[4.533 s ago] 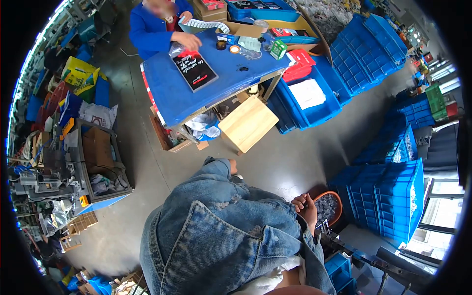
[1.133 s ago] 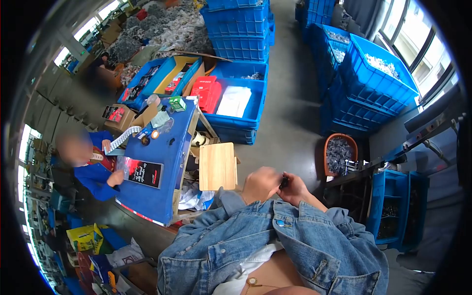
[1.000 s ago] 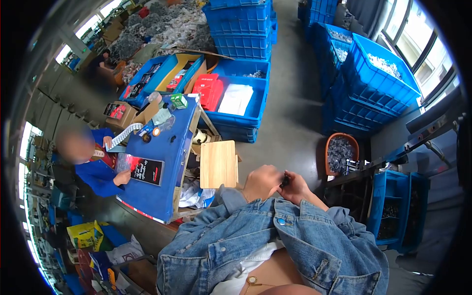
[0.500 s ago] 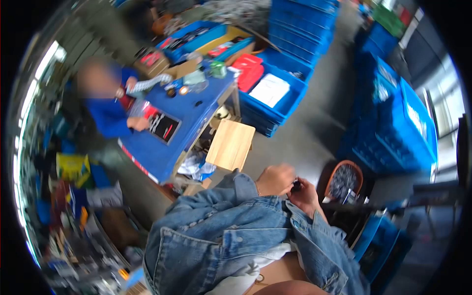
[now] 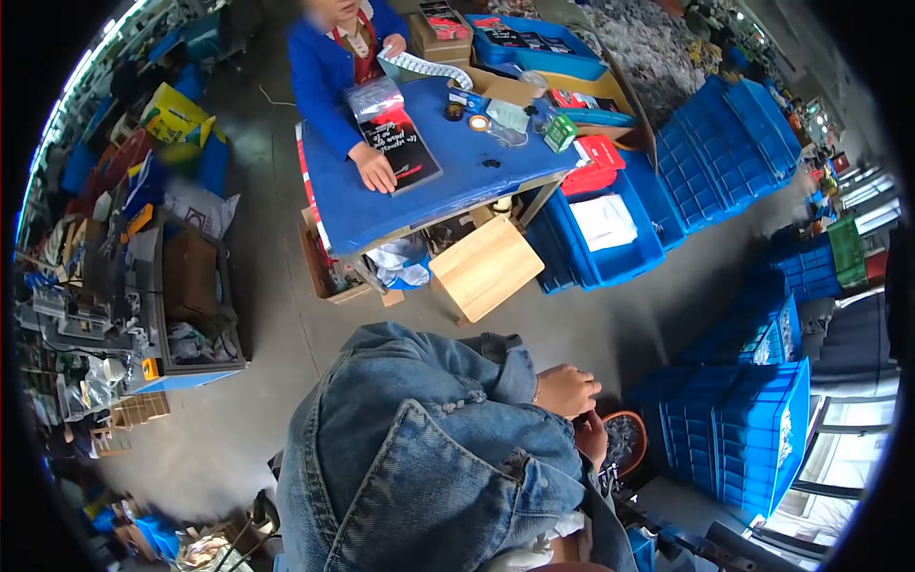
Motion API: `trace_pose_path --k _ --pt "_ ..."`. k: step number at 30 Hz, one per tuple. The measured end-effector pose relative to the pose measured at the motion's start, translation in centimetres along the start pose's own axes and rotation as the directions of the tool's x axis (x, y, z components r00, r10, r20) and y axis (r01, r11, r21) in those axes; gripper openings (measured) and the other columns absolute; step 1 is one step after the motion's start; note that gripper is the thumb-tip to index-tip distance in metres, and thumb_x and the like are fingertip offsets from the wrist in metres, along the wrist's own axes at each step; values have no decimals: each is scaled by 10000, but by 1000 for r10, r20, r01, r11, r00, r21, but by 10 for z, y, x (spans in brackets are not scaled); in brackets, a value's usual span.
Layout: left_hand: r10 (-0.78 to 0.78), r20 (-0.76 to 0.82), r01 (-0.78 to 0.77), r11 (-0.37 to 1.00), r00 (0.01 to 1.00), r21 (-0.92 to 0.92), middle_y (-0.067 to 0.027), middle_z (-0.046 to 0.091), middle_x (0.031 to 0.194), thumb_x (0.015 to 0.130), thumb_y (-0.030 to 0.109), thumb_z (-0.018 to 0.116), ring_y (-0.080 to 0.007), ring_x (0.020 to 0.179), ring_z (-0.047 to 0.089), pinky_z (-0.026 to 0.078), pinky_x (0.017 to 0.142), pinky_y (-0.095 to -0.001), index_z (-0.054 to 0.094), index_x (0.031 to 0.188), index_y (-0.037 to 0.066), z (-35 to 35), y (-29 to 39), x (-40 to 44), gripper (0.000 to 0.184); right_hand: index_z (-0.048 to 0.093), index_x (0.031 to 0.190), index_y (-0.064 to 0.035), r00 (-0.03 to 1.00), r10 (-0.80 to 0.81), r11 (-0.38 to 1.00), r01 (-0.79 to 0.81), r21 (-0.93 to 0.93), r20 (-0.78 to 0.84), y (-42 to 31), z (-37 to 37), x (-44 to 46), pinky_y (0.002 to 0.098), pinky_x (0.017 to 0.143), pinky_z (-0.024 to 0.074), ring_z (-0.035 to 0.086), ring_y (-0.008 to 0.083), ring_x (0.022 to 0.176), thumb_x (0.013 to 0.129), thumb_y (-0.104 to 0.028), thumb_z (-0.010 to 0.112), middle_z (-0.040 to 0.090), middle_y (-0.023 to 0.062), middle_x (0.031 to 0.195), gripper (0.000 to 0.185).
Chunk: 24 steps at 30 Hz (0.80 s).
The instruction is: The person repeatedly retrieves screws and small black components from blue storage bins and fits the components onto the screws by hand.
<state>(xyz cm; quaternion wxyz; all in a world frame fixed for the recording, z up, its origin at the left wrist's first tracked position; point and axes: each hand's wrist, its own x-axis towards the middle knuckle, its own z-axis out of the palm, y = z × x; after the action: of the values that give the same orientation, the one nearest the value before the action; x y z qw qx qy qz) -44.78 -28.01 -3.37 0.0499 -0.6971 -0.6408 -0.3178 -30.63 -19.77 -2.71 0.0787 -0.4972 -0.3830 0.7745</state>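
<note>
My left hand (image 5: 567, 390), coming out of the denim sleeve, has its fingers curled, and its fingertips meet my right hand (image 5: 592, 439) just below. The right hand is partly hidden by the jacket and also has bent fingers. Something small and dark shows between the two hands, too hidden to name. Beside the right hand stands an orange-brown tub (image 5: 624, 443) of grey pieces. Both hands are in front of my body, above the floor and away from the blue table (image 5: 457, 162).
A person in blue lays one hand on a black printed package (image 5: 410, 157) on the table. A wooden stool (image 5: 487, 267) stands before it. Blue crates (image 5: 729, 429) are stacked at right, more (image 5: 724, 153) at upper right. A grey cart (image 5: 195, 286) is at left.
The view has swung so the table appears higher and farther right. My hands have stayed together. The person's hand now lies flat on the package's near end.
</note>
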Motion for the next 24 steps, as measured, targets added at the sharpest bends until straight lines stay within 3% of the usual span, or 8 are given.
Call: trace_pose_path --k 4,11,16,24 --pt "-9 46 9 1000 999 -4 -45 557 841 667 240 603 -198 839 577 494 635 -316 630 661 107 -1 -1 0 136 552 1051 -51 999 9 1000 -8 20 -48 -3 9 -13 391 920 379 531 228 1024 929 -256 389 587 87 1056 289" --pt "-18 79 19 1000 997 -10 -46 569 861 668 214 594 -196 857 582 497 653 -325 630 698 94 -2 -1 -1 129 557 1027 -59 997 -39 999 38 11 60 11 -14 4 376 855 409 543 222 973 931 -271 388 596 80 1011 287" --pt "-24 103 30 998 994 -53 -55 571 859 669 194 592 -204 845 587 498 656 -332 625 709 77 1 -1 -3 129 555 1021 -56 981 -9 972 -36 230 195 22 -21 12 366 807 417 541 226 934 931 -282 383 594 85 992 298" --pt "7 108 2 996 994 -84 -75 571 858 672 206 628 -228 862 590 508 648 -355 639 727 64 -2 -2 -4 152 543 1043 -47 985 -28 993 7 118 172 20 -16 5 372 800 411 536 236 925 936 -299 357 584 90 999 331"
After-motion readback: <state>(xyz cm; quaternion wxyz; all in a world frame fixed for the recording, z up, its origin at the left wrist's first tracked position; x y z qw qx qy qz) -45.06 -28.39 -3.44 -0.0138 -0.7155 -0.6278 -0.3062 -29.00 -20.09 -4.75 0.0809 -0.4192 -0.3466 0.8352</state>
